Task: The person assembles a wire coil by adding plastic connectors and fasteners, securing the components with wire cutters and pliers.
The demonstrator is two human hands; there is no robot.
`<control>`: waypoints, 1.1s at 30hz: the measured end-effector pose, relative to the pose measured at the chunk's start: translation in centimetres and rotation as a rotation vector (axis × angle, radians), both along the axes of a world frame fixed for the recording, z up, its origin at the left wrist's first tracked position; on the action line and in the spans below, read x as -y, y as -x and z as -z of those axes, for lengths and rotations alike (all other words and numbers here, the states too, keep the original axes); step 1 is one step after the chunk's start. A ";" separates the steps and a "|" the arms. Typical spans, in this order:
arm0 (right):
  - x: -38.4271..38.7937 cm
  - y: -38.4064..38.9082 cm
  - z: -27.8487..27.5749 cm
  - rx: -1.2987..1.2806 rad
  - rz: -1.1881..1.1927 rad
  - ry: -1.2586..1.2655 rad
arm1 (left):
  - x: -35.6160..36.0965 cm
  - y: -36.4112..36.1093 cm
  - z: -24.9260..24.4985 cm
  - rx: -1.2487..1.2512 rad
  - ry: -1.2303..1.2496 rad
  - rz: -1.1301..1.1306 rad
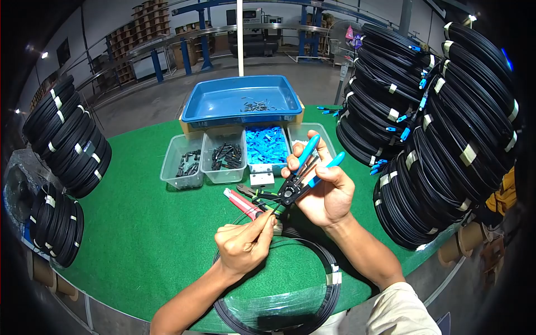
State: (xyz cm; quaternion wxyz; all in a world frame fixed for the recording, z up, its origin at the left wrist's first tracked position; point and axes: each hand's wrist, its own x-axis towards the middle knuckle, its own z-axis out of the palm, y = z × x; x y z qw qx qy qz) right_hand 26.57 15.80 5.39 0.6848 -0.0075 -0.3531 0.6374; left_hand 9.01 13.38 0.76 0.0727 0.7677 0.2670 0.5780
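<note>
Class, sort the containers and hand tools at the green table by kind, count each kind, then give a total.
Blue tray: 1
Clear bins: 4
Blue-handled tool: 1
Green-and-black pliers: 1
Red cutter: 1
Total: 8

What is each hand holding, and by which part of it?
The right hand holds the pliers by their blue handles. The left hand pinches a thin black cable between thumb and fingers, close to the pliers' head.

4 clr. bins (182, 147), 1 tray (223, 104), 2 hands (243, 245) (330, 196), 1 strpr. (288, 194)
</note>
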 end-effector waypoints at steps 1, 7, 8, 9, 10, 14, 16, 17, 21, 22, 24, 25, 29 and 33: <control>0.0 -0.2 -0.1 0.003 0.007 0.006 | 0.0 -0.1 0.1 0.013 -0.003 0.002; 0.1 -0.3 0.0 0.005 0.026 0.015 | 0.1 0.0 0.1 -0.013 0.006 -0.009; 0.1 -0.2 0.0 0.006 0.031 0.017 | 0.2 0.0 0.1 -0.037 0.023 -0.019; 0.0 -0.2 0.0 0.006 0.030 0.017 | 0.2 0.1 0.0 -0.037 0.024 -0.020; 0.0 -0.2 0.1 0.002 0.032 0.030 | 0.3 0.1 0.0 -0.046 0.028 -0.019; 0.0 -0.2 0.1 -0.029 0.041 0.059 | 0.3 -0.1 0.0 -0.029 0.013 0.001; -0.2 -0.6 0.4 -0.077 0.021 0.094 | 0.1 -0.1 0.3 -0.046 0.004 0.006; -0.2 -0.6 0.5 -0.126 0.000 0.129 | 0.1 -0.1 0.5 -0.064 -0.005 0.009; -0.4 -0.9 0.4 -0.113 0.073 0.254 | 0.2 -0.3 0.4 -0.089 -0.040 0.006; -0.3 -0.9 0.3 -0.105 0.106 0.292 | 0.0 -0.2 0.8 -0.115 -0.088 0.021; -0.4 -1.2 0.3 -0.087 0.135 0.323 | -0.1 -0.1 1.0 -0.143 -0.136 0.036; -0.4 -1.3 0.3 -0.068 0.166 0.354 | -0.1 -0.2 1.0 -0.159 -0.156 0.040; -0.5 -1.3 0.3 -0.040 0.239 0.505 | 0.2 -0.2 1.1 -0.244 -0.193 0.044; -0.7 -1.5 0.6 0.020 0.265 0.517 | 0.3 -0.3 1.3 -0.248 -0.215 0.059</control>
